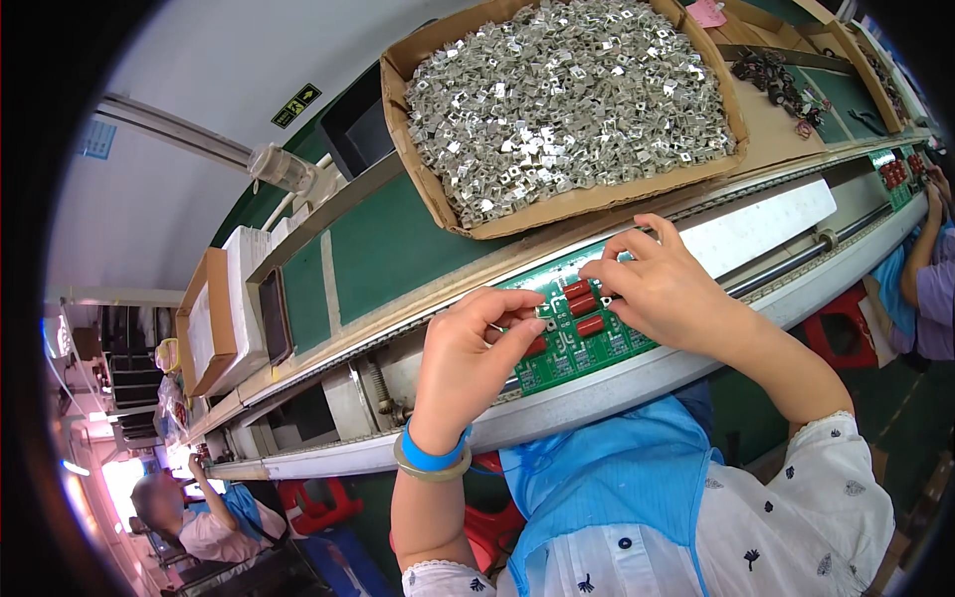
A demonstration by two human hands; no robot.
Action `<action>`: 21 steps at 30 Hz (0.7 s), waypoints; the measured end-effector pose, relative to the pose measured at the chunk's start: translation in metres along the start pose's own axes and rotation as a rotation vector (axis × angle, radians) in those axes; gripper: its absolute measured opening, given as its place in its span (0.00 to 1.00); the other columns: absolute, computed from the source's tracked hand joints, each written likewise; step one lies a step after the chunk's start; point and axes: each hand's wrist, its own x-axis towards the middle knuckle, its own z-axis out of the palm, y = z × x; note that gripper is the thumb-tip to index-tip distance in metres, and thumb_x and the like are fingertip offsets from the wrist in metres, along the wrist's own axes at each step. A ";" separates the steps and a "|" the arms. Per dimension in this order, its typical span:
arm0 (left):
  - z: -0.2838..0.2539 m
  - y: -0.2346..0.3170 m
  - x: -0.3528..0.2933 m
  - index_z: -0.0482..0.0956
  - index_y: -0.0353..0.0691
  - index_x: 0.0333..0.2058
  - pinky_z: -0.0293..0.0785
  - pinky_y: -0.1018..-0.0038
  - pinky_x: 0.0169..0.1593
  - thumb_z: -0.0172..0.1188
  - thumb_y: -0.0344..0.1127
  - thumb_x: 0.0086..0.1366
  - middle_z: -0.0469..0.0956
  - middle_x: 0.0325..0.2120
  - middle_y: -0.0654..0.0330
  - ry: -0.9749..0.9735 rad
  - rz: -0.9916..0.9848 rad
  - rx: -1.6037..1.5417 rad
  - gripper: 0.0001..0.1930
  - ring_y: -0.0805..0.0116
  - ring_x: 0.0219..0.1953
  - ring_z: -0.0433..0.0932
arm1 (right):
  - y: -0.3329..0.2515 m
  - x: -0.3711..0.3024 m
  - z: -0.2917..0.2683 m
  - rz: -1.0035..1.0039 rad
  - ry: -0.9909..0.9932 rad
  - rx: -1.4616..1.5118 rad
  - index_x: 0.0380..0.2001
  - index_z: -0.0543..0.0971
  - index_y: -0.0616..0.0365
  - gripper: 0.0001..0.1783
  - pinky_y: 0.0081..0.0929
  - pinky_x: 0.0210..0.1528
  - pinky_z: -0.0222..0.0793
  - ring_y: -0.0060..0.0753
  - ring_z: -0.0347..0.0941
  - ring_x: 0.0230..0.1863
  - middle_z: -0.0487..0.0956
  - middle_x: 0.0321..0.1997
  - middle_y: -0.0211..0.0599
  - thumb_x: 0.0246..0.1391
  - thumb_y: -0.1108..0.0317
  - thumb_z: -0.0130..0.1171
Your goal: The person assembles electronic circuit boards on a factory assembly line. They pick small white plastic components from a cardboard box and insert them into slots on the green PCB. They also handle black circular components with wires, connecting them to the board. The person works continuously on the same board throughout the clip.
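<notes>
A green circuit board with several dark red block-shaped components lies on the conveyor line in front of me. Over the board's left part, my left hand pinches a small silvery metal bracket between thumb and forefinger. My right hand is closed over the board's right part, its fingertips beside the red components. A small shiny metal bracket shows at its thumb; the curled fingers partly hide it.
Beyond the board stands a large cardboard box heaped with small metal brackets. A white panel and a metal rod lie right of my hands. Co-workers sit at far left and right.
</notes>
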 end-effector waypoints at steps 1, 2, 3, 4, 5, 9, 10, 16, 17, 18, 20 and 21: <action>0.001 0.001 0.000 0.84 0.32 0.43 0.79 0.78 0.37 0.65 0.23 0.62 0.82 0.32 0.57 0.005 0.014 0.052 0.10 0.73 0.33 0.83 | -0.001 -0.001 0.000 0.003 0.000 0.001 0.49 0.78 0.56 0.23 0.57 0.65 0.58 0.38 0.73 0.53 0.83 0.33 0.33 0.46 0.76 0.63; 0.002 0.002 0.000 0.84 0.32 0.42 0.78 0.78 0.35 0.65 0.23 0.61 0.82 0.31 0.57 0.009 0.028 0.103 0.10 0.73 0.32 0.82 | -0.001 -0.001 0.000 0.007 0.001 0.001 0.49 0.78 0.56 0.23 0.57 0.65 0.58 0.38 0.73 0.53 0.83 0.32 0.33 0.46 0.77 0.62; 0.003 0.003 0.000 0.84 0.32 0.41 0.78 0.77 0.34 0.66 0.23 0.60 0.82 0.30 0.57 0.014 0.042 0.155 0.10 0.72 0.31 0.82 | -0.001 -0.002 0.000 0.010 0.002 0.002 0.49 0.78 0.56 0.23 0.58 0.65 0.57 0.38 0.73 0.53 0.83 0.32 0.32 0.46 0.77 0.62; 0.004 0.003 0.000 0.83 0.32 0.41 0.77 0.76 0.33 0.66 0.24 0.60 0.82 0.30 0.56 0.019 0.046 0.173 0.10 0.72 0.30 0.82 | -0.002 -0.002 0.000 0.011 -0.001 0.000 0.49 0.78 0.56 0.23 0.58 0.66 0.57 0.37 0.73 0.53 0.83 0.32 0.32 0.46 0.77 0.62; 0.005 0.002 0.001 0.83 0.32 0.40 0.76 0.75 0.33 0.67 0.24 0.59 0.82 0.30 0.56 0.024 0.050 0.191 0.10 0.71 0.29 0.81 | -0.002 -0.002 0.000 0.013 -0.003 -0.003 0.49 0.78 0.56 0.23 0.58 0.66 0.57 0.37 0.73 0.54 0.83 0.31 0.32 0.46 0.77 0.62; 0.010 -0.005 0.004 0.85 0.34 0.39 0.73 0.80 0.32 0.69 0.26 0.57 0.83 0.27 0.63 0.053 0.063 0.256 0.10 0.78 0.28 0.76 | -0.002 -0.002 0.001 0.017 0.012 -0.003 0.49 0.78 0.55 0.22 0.59 0.66 0.56 0.37 0.74 0.54 0.83 0.31 0.32 0.47 0.77 0.62; 0.010 -0.006 0.004 0.85 0.35 0.39 0.73 0.79 0.32 0.69 0.26 0.57 0.83 0.28 0.62 0.049 0.090 0.280 0.10 0.77 0.27 0.77 | -0.002 -0.002 0.001 0.022 0.006 0.003 0.49 0.78 0.55 0.22 0.59 0.66 0.56 0.37 0.74 0.54 0.83 0.31 0.32 0.47 0.77 0.62; 0.011 -0.013 0.007 0.85 0.36 0.36 0.75 0.71 0.33 0.69 0.26 0.55 0.81 0.31 0.57 0.010 0.253 0.449 0.09 0.65 0.28 0.80 | -0.002 -0.003 0.004 0.025 -0.003 -0.012 0.49 0.79 0.54 0.22 0.59 0.67 0.55 0.38 0.73 0.54 0.83 0.33 0.33 0.47 0.76 0.62; 0.013 -0.013 0.008 0.85 0.36 0.36 0.75 0.69 0.33 0.69 0.27 0.54 0.80 0.32 0.57 0.003 0.272 0.494 0.09 0.63 0.29 0.80 | -0.003 -0.003 0.003 0.020 -0.003 -0.024 0.49 0.79 0.54 0.22 0.59 0.67 0.55 0.38 0.73 0.55 0.83 0.34 0.33 0.47 0.75 0.63; 0.015 -0.013 0.009 0.85 0.36 0.35 0.75 0.67 0.34 0.68 0.27 0.54 0.80 0.33 0.56 -0.003 0.292 0.538 0.09 0.60 0.29 0.80 | -0.003 -0.002 0.002 0.015 -0.003 -0.036 0.49 0.79 0.53 0.23 0.60 0.67 0.55 0.38 0.72 0.56 0.83 0.36 0.34 0.47 0.74 0.64; 0.019 -0.013 0.011 0.85 0.36 0.34 0.75 0.64 0.36 0.68 0.27 0.53 0.79 0.32 0.56 -0.015 0.319 0.619 0.08 0.57 0.32 0.79 | -0.003 -0.001 -0.003 0.034 0.021 0.006 0.50 0.79 0.53 0.24 0.60 0.67 0.55 0.40 0.71 0.57 0.82 0.40 0.35 0.46 0.72 0.66; 0.023 -0.013 0.012 0.85 0.36 0.33 0.75 0.62 0.38 0.68 0.27 0.52 0.79 0.32 0.56 -0.022 0.334 0.659 0.08 0.56 0.33 0.79 | -0.003 -0.001 -0.005 0.046 0.034 0.025 0.51 0.79 0.53 0.25 0.60 0.67 0.54 0.40 0.70 0.58 0.81 0.42 0.36 0.46 0.72 0.68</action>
